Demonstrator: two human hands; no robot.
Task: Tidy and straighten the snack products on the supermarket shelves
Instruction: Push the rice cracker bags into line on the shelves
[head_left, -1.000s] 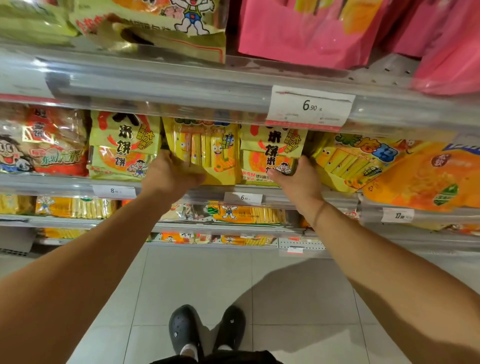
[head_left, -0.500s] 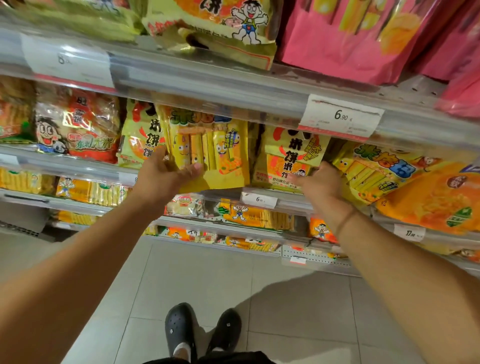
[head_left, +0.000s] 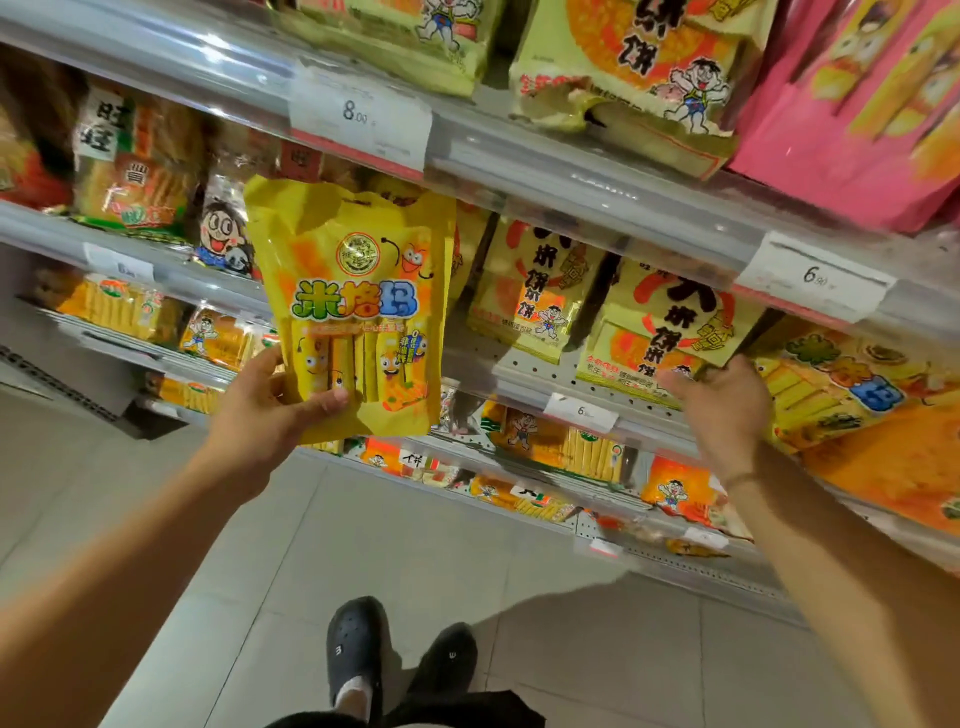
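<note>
Left hand (head_left: 270, 410) grasping yellow snack bag (head_left: 358, 312) at lower corner; right hand (head_left: 722, 405) released, fingers loose. Probably light, crinkly, fragile inside; hold edges gently.

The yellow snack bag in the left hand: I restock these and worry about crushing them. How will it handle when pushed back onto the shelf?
The yellow snack bag looks like glossy film, so probably slippery. The left hand holds it up by its bottom corner alone, suggesting it is light. The printed sticks hint at brittle contents; push gently.
</note>
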